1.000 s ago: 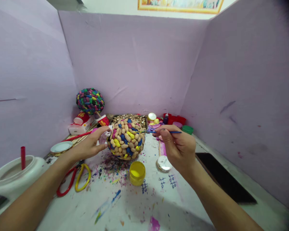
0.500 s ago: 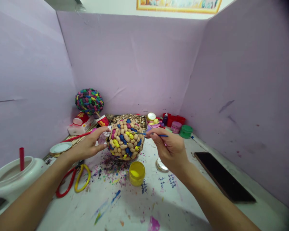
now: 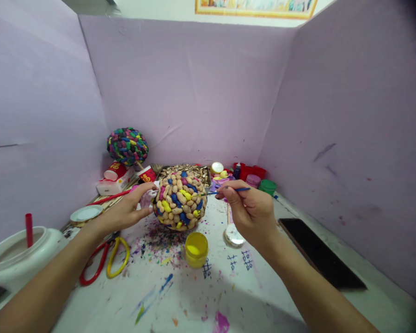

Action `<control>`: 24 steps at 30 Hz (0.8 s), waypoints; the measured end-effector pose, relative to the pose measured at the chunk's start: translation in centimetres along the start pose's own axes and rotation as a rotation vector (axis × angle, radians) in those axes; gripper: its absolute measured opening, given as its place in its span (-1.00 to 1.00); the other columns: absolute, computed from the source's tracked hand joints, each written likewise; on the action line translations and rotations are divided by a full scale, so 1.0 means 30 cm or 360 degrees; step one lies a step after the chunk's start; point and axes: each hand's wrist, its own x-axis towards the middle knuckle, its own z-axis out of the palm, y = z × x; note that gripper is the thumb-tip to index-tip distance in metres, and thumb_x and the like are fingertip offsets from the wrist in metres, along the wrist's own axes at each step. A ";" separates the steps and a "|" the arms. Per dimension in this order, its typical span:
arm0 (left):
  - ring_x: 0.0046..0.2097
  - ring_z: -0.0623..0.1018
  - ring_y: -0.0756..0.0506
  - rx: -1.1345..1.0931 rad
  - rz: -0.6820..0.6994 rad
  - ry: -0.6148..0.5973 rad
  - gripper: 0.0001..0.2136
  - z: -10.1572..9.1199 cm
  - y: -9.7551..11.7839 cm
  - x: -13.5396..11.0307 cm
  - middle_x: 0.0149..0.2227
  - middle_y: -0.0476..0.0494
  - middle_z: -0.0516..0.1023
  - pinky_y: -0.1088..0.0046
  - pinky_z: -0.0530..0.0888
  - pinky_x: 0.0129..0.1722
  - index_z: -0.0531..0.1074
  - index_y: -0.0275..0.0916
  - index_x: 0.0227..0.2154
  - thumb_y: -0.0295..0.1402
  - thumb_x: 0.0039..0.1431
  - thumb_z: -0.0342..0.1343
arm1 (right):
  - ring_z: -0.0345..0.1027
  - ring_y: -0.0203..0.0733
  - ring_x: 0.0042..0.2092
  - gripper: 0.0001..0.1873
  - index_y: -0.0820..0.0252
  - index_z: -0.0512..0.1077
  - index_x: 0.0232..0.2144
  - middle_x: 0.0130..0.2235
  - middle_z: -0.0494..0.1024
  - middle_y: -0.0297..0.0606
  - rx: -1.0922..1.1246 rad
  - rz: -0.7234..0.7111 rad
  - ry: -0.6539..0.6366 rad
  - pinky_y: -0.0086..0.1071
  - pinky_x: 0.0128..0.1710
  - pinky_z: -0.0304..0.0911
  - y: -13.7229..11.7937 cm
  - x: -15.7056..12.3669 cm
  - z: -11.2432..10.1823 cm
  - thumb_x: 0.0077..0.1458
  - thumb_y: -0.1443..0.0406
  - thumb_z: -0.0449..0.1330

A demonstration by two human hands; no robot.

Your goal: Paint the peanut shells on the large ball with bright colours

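Note:
A ball covered in peanuts (image 3: 178, 199), some painted blue, yellow and magenta, sits on the paint-specked table. My left hand (image 3: 135, 206) grips its left side, thumb and fingers around a crumpled whitish-purple tissue (image 3: 146, 200) pressed to the ball. Pinched in my right hand (image 3: 247, 203) is a thin blue paintbrush (image 3: 211, 193), its tip close to the ball's right side near a yellow peanut; whether it touches is unclear. An open jar of yellow paint (image 3: 196, 249) stands just in front of the ball.
Scissors (image 3: 118, 256) with red and yellow handles lie left, near a white pot (image 3: 17, 249). A phone (image 3: 321, 252) rests at right, a round lid (image 3: 234, 234) beside my right wrist. Behind are a peanut-filled tray (image 3: 201, 173), paint jars (image 3: 267, 186) and a painted ball (image 3: 127, 146).
My right hand has drawn the paintbrush a little to the right, away from the yellow peanut. The left hand and the ball keep their place.

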 end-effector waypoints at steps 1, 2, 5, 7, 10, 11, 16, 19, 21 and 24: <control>0.20 0.30 -0.26 0.0004 0.0000 0.0001 -0.41 0.000 0.000 0.000 0.24 -0.27 0.22 0.21 0.31 0.13 0.05 -0.24 0.19 -0.05 0.18 -0.05 | 0.45 -0.26 -0.43 -0.79 0.25 0.43 -0.42 -0.44 0.57 -0.20 0.0000 0.0002 0.0012 -0.41 -0.45 0.34 -0.001 -0.001 0.002 0.20 0.34 0.04; 0.20 0.29 -0.26 0.0005 0.0003 0.0004 -0.42 0.000 0.000 0.000 0.23 -0.27 0.22 0.20 0.31 0.13 0.05 -0.24 0.19 -0.06 0.18 -0.05 | 0.46 -0.26 -0.42 -0.80 0.25 0.44 -0.41 -0.43 0.58 -0.20 0.0002 0.0001 0.0018 -0.42 -0.44 0.34 -0.001 -0.002 0.004 0.20 0.34 0.05; 0.22 0.26 -0.24 0.0000 0.0016 0.0005 -0.42 0.000 0.001 0.001 0.24 -0.28 0.20 0.20 0.26 0.16 0.04 -0.24 0.19 -0.07 0.18 -0.04 | 0.47 -0.27 -0.40 -0.82 0.25 0.44 -0.38 -0.42 0.59 -0.21 0.0021 -0.0023 0.0006 -0.44 -0.43 0.34 0.000 -0.005 0.010 0.20 0.36 0.06; 0.22 0.26 -0.25 0.0014 0.0009 0.0008 -0.41 0.000 0.003 0.002 0.24 -0.28 0.20 0.20 0.26 0.16 0.04 -0.24 0.19 -0.07 0.17 -0.04 | 0.46 -0.28 -0.42 -0.82 0.24 0.44 -0.38 -0.43 0.58 -0.22 0.0014 -0.0021 -0.0011 -0.45 -0.44 0.33 0.002 -0.006 0.011 0.20 0.36 0.05; 0.21 0.28 -0.27 0.0041 0.0005 0.0011 -0.41 -0.002 0.010 0.002 0.24 -0.27 0.22 0.20 0.29 0.14 0.05 -0.24 0.19 -0.07 0.17 -0.06 | 0.44 -0.27 -0.44 -0.79 0.24 0.43 -0.43 -0.45 0.57 -0.21 -0.0015 0.0021 -0.0003 -0.42 -0.47 0.32 0.008 -0.006 0.008 0.20 0.33 0.04; 0.21 0.28 -0.27 0.0043 0.0009 0.0010 -0.41 -0.002 0.013 0.002 0.24 -0.27 0.22 0.21 0.29 0.14 0.05 -0.24 0.20 -0.07 0.17 -0.06 | 0.44 -0.26 -0.45 -0.78 0.24 0.43 -0.43 -0.45 0.56 -0.21 -0.0018 0.0034 0.0011 -0.41 -0.48 0.32 0.010 -0.006 0.007 0.20 0.32 0.04; 0.21 0.27 -0.27 0.0014 0.0009 0.0010 -0.41 -0.004 0.018 0.001 0.24 -0.27 0.22 0.19 0.27 0.16 0.05 -0.23 0.20 -0.07 0.17 -0.05 | 0.45 -0.26 -0.41 -0.81 0.20 0.43 -0.39 -0.42 0.57 -0.25 0.0050 0.0095 0.0050 -0.39 -0.43 0.35 0.012 -0.010 0.010 0.21 0.32 0.04; 0.22 0.27 -0.28 -0.0012 0.0011 0.0010 -0.41 -0.005 0.017 0.000 0.24 -0.26 0.21 0.16 0.26 0.16 0.04 -0.20 0.20 -0.07 0.17 -0.03 | 0.46 -0.26 -0.38 -0.81 0.18 0.43 -0.37 -0.39 0.57 -0.27 0.0091 0.0125 0.0018 -0.38 -0.39 0.36 0.009 -0.013 0.017 0.21 0.32 0.04; 0.22 0.27 -0.28 -0.0023 0.0009 0.0008 -0.41 -0.005 0.017 0.001 0.25 -0.27 0.21 0.15 0.27 0.16 0.04 -0.21 0.20 -0.07 0.17 -0.03 | 0.46 -0.26 -0.39 -0.80 0.18 0.44 -0.37 -0.40 0.57 -0.27 0.0082 0.0145 -0.0010 -0.38 -0.40 0.35 0.008 -0.013 0.018 0.22 0.31 0.04; 0.21 0.28 -0.29 -0.0026 0.0013 0.0013 -0.41 -0.004 0.020 0.001 0.24 -0.28 0.22 0.15 0.28 0.14 0.04 -0.21 0.20 -0.08 0.17 -0.03 | 0.45 -0.25 -0.42 -0.77 0.18 0.43 -0.43 -0.45 0.55 -0.27 0.0036 0.0170 -0.0008 -0.39 -0.45 0.33 0.010 -0.011 0.014 0.21 0.28 0.03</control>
